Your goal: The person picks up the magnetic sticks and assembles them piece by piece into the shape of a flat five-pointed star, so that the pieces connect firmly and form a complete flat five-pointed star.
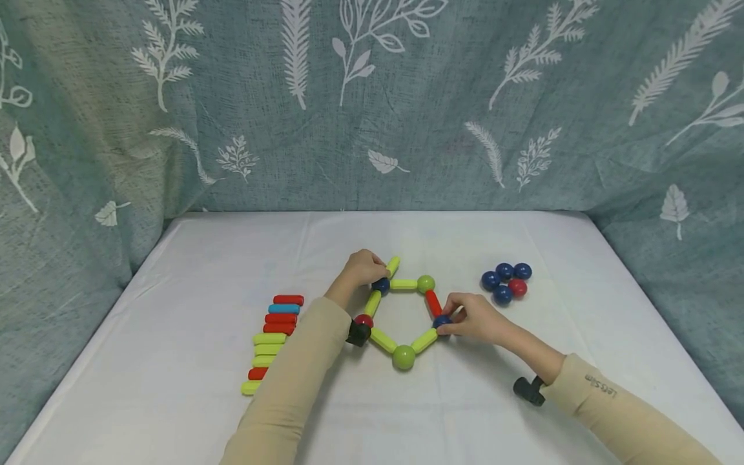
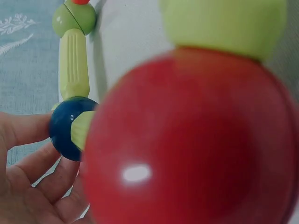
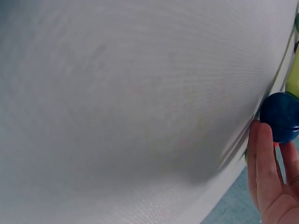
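A ring of balls joined by rods lies on the white table, made of yellow-green rods (image 1: 403,285), one red rod (image 1: 433,303), and green, red and blue balls. My left hand (image 1: 361,268) pinches the blue ball (image 2: 63,128) at its far left corner, from which another yellow-green rod (image 1: 393,265) sticks out away from me. At the right corner my right hand (image 1: 479,318) holds a second blue ball (image 3: 280,116) between thumb and fingers. The red ball (image 2: 187,149) looms close in the left wrist view. A green ball (image 1: 403,357) forms the near corner, another green ball (image 1: 426,283) the far right one.
Left of the ring, loose red, yellow-green and blue rods (image 1: 284,309) lie in a column, partly behind my left sleeve. Several blue balls (image 1: 491,280) and one red ball (image 1: 517,287) are grouped at the back right. A patterned curtain (image 1: 349,161) hangs behind the table (image 1: 494,413).
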Available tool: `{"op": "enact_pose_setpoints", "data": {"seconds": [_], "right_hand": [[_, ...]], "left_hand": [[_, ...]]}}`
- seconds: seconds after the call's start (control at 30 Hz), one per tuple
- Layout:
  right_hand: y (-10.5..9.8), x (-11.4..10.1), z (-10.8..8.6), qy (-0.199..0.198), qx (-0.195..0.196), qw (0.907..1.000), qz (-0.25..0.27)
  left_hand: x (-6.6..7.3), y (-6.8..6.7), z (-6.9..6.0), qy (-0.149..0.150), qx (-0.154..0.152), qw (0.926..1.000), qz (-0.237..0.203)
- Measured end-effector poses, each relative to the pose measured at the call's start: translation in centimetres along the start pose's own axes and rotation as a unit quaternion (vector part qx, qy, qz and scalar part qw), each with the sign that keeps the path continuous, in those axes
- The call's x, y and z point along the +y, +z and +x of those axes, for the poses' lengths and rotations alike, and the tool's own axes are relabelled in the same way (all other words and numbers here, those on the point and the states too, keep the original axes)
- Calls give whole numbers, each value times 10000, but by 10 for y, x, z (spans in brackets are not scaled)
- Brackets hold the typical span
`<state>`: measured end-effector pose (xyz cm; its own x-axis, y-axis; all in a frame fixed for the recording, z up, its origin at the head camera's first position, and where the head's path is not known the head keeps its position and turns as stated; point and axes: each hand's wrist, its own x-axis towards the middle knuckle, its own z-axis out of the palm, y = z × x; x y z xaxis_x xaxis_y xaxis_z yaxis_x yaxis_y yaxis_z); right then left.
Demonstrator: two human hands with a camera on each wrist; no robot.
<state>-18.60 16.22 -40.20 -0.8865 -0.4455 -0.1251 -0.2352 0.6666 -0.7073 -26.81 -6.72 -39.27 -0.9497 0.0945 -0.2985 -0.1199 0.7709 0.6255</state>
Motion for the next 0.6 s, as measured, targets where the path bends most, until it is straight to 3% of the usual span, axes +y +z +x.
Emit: {"op": "enact_pose_setpoints", "data": {"seconds": [0.4, 0.6], "right_hand": [[0, 1, 0, -3, 8, 10000, 51], [-1, 1, 1, 19, -25, 10000, 6]], "left_hand": [[4, 5, -1, -145, -3, 9998, 102], [1, 3, -5, -41, -9, 10000, 37]]}}
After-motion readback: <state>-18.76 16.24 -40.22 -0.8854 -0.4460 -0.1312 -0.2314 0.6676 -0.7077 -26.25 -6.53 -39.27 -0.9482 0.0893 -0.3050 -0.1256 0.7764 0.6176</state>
